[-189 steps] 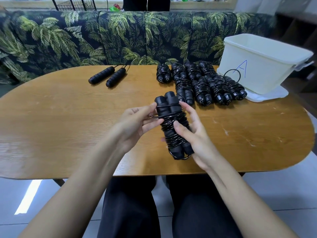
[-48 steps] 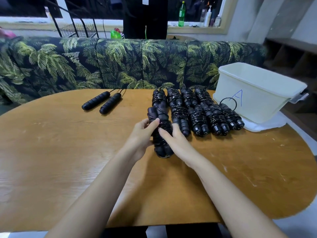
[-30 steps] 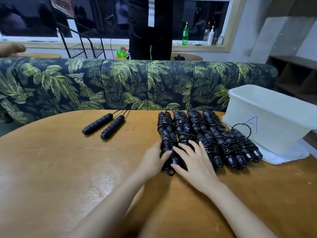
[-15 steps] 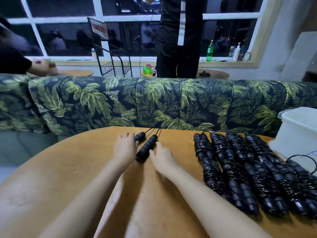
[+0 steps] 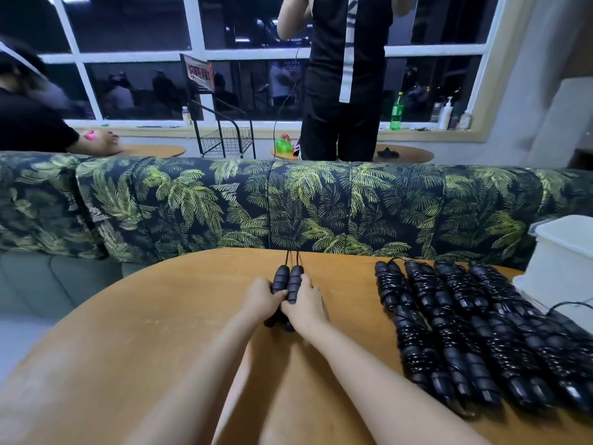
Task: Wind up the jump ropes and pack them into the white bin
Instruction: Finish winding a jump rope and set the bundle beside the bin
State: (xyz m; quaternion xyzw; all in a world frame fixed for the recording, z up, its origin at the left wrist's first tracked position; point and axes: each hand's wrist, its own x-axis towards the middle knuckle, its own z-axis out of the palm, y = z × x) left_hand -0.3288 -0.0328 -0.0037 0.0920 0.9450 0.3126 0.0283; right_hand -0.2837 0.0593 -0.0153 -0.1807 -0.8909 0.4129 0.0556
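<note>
Two black foam handles of an unwound jump rope point(image 5: 286, 281) lie side by side near the table's far edge, their cords running off over the edge. My left hand point(image 5: 262, 297) grips the left handle and my right hand point(image 5: 305, 303) grips the right one, fingers curled over them. Several wound jump ropes point(image 5: 462, 329) lie in rows on the table to the right. The white bin point(image 5: 564, 255) stands at the far right, partly cut off by the frame.
The wooden oval table point(image 5: 144, 348) spreads below my arms. A palm-print sofa point(image 5: 288, 200) runs behind the table. A person in black point(image 5: 343, 91) stands beyond it, another sits at the far left. A loose cord loop point(image 5: 571, 305) lies by the bin.
Both hands left the wound bundle set beside the others, reached to the loose handles at the far edge, pushed them together and now grip them. The view tilted upward.
</note>
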